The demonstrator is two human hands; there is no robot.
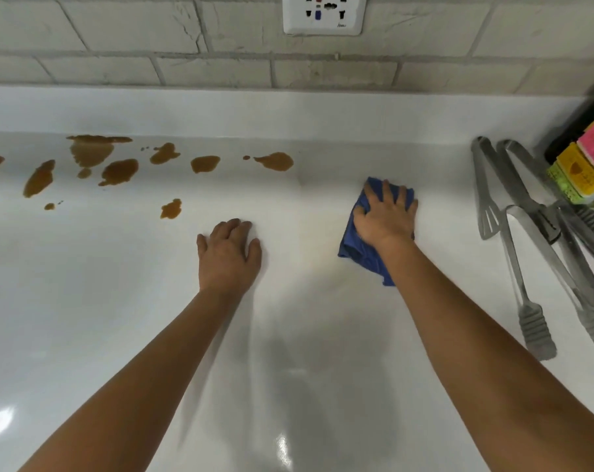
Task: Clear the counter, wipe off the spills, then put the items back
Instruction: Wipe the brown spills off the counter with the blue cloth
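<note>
both hands flat: right hand [386, 216] presses blue cloth [363, 248], left hand [229, 255] on counter [84, 301]; brown spills [118, 172] perhaps wet, far left.

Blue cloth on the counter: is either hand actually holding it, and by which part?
The right hand presses flat on the middle of the blue cloth, fingers spread, not gripping. The left hand rests bare on the counter, holding nothing.

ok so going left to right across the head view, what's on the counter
brown spills → left hand, flat on the counter → right hand pressing the blue cloth → metal tongs → colourful packets
</note>
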